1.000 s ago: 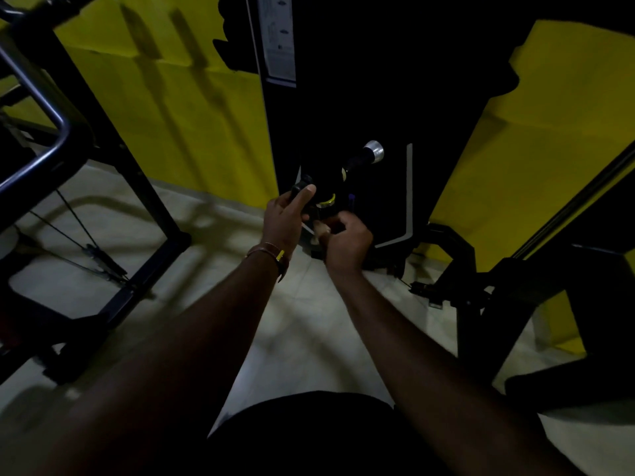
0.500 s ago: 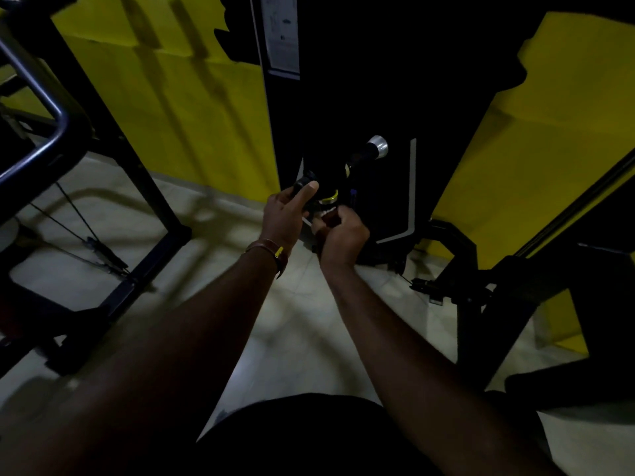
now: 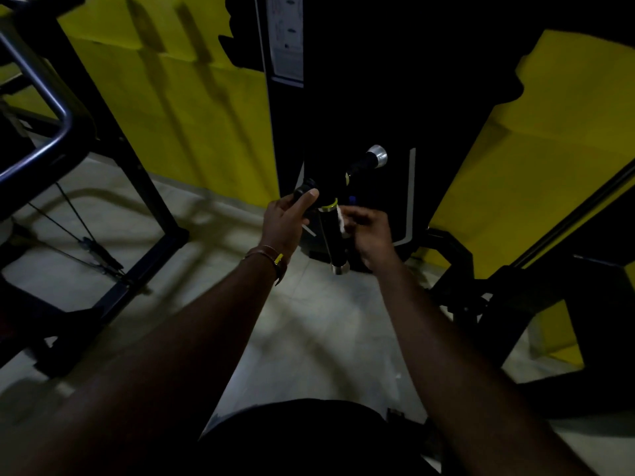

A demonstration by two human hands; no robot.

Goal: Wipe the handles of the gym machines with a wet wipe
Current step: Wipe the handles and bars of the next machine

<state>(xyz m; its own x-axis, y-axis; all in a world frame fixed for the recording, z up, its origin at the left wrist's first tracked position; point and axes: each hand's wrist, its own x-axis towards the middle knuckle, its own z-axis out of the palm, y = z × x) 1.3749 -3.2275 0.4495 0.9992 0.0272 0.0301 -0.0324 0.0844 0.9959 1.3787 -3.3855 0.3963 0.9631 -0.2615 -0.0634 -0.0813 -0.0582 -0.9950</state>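
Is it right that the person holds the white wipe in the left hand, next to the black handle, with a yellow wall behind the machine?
Not quite. In the head view the white wipe is in the right hand, beside the black handle. The left hand grips the dark machine part above it. The wall behind the machine is yellow, as you said.

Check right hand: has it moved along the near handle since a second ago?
Yes. The right hand has come off to the right of the near handle, away from its yellow ring, still pinching the wipe.
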